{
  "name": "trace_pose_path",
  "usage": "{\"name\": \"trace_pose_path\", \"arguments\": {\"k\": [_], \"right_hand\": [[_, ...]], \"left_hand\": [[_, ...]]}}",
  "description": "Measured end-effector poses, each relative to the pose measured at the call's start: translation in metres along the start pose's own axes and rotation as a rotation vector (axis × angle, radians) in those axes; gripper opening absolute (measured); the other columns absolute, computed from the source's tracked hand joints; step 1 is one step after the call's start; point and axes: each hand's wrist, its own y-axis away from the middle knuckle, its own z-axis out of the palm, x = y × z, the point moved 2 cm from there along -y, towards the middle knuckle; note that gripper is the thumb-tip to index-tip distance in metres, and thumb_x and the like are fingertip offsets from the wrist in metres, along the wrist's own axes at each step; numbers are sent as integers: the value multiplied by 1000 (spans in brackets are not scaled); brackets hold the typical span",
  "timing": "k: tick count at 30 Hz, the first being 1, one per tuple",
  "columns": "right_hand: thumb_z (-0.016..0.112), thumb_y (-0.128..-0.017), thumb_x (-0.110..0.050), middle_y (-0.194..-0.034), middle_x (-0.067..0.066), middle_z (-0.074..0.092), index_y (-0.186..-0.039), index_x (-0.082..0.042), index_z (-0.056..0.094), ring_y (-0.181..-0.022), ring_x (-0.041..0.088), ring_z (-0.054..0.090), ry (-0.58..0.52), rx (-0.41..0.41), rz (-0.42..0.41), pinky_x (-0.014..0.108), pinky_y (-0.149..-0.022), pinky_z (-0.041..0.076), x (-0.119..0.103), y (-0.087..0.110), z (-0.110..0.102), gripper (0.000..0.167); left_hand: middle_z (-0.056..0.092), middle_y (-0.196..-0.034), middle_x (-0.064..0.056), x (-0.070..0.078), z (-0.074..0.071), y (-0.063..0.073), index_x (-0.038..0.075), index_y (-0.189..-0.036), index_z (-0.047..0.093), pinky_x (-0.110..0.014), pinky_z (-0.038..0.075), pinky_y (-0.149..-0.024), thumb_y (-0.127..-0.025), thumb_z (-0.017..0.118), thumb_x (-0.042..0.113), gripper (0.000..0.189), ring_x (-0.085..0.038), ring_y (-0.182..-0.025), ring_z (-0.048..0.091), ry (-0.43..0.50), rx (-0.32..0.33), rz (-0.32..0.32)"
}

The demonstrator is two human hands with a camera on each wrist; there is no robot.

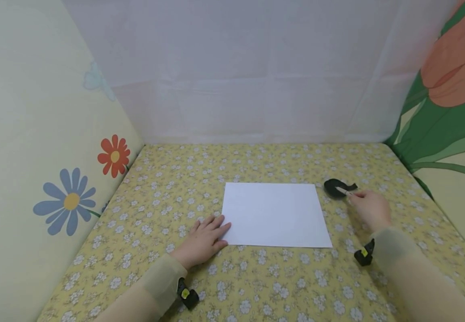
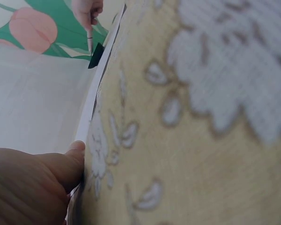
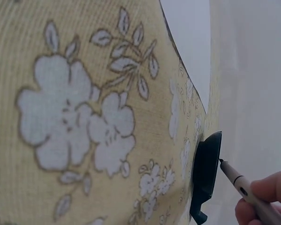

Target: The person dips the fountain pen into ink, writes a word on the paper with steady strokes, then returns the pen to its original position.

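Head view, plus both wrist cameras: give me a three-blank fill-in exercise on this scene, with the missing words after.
1. The tablecloth is printed with white ____.
2. In the head view, the dark dish lies to the ____ of the paper.
3. The right hand holds the pen; the left hand touches the ____.
Missing words: flowers; right; paper.

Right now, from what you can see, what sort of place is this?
Likely a screened-off indoor workspace: a yellow cloth printed with white flowers lies spread flat, a plain white sheet-like backdrop closes the far side, and a cream, flower-decorated wall stands at the left.
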Motion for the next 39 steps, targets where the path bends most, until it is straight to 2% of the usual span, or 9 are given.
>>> {"name": "trace_pose_path", "arguments": {"k": [5, 8, 13, 16, 22, 27, 30, 34, 39], "right_hand": [[48, -100, -37, -122, 27, 58, -127, 2, 59, -74, 26, 57, 18, 9, -14, 35, -57, 45, -1, 0, -1, 49], [48, -100, -36, -121, 27, 59, -127, 2, 59, -64, 24, 56, -9, 5, -10, 37, -51, 45, -1, 0, 0, 48], [47, -101, -33, -119, 27, 60, -130, 3, 57, -45, 19, 48, -57, -12, 13, 37, -41, 43, 0, 0, 3, 47], [47, -101, -32, -116, 26, 62, -130, 2, 57, -44, 18, 47, -66, -20, 22, 38, -41, 44, -1, -1, 3, 46], [45, -100, -30, -124, 28, 58, -131, 3, 56, -51, 19, 51, -35, -21, 6, 35, -49, 45, -2, -3, 3, 46], [47, -99, -29, -116, 26, 62, -128, 2, 58, -48, 18, 48, -49, -7, 6, 35, -43, 43, 2, -6, 7, 44], [48, -99, -29, -115, 25, 62, -126, 1, 60, -54, 20, 50, -47, 18, 1, 35, -44, 42, 3, -7, 10, 43], [50, -99, -30, -116, 25, 62, -123, 1, 63, -71, 25, 55, -26, 51, -7, 34, -50, 43, 3, -7, 12, 41], [48, -99, -28, -119, 26, 61, -124, 2, 62, -83, 28, 57, -8, 52, -11, 33, -56, 44, 1, -6, 12, 42]], "left_hand": [[16, -160, -2, -1, 1, -1, 24, -152, 33, -60, 7, -113, -100, 49, 41, 56, -29, -147, 8, 2, 3, 2], [16, -160, -2, -2, 1, -1, 24, -152, 34, -60, 7, -113, -100, 49, 41, 56, -29, -147, 8, 2, 6, 4], [16, -160, -1, -3, 2, -1, 25, -152, 33, -60, 6, -113, -100, 48, 42, 56, -28, -147, 8, -3, 5, 1], [16, -160, -2, -3, 2, -1, 25, -152, 33, -60, 6, -113, -100, 49, 41, 56, -28, -147, 8, 4, 7, 5], [15, -160, -1, -3, 2, -1, 25, -152, 34, -60, 6, -113, -100, 49, 41, 56, -28, -147, 7, 7, 8, 4], [16, -160, -2, -3, 3, -1, 25, -152, 34, -60, 6, -113, -100, 49, 41, 56, -28, -147, 8, 4, 8, 1], [16, -160, -2, -2, 3, -1, 24, -151, 34, -60, 6, -113, -100, 49, 41, 56, -28, -147, 8, 3, 9, 1], [16, -160, -2, -2, 2, -1, 25, -152, 34, -60, 6, -113, -100, 49, 41, 56, -28, -147, 8, 0, 8, 2], [15, -160, -1, -3, 3, -2, 25, -152, 34, -59, 6, -113, -100, 48, 42, 56, -27, -147, 7, 0, 7, 1]]}}
